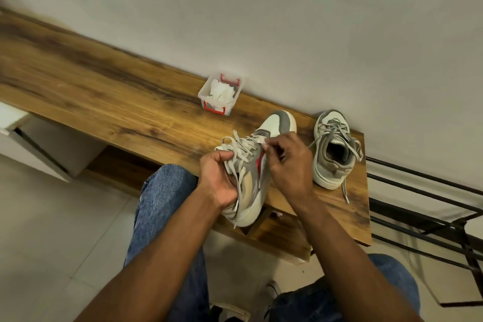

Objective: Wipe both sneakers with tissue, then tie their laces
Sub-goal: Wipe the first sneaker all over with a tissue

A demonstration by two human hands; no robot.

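Both my hands are on the near sneaker [257, 165], which lies tipped on its side at the front edge of the wooden bench [104, 91], its grey-capped toe pointing toward the wall [287, 21]. My left hand [218, 178] curls around the tongue and collar side, fingers closed on the shoe and on a bunch of its loose beige laces [236, 149]. My right hand [288, 162] sits over the upper, fingertips pinching a small scrap of white tissue [264, 144] against the lace area near the red stripe. One lace end hangs down past the white sole.

Further left and back on the bench, close to the wall, stands a small clear plastic box [220, 94] with red clip handles, holding crumpled white tissues. To the right of my hands, the second sneaker [333, 149] stands upright on its sole near the bench's right end, apart from the first, its laces undone and one trailing off toward the front edge. Beyond the bench's right end runs a black metal rack [431, 206]. My blue jeans [167, 206] show below.
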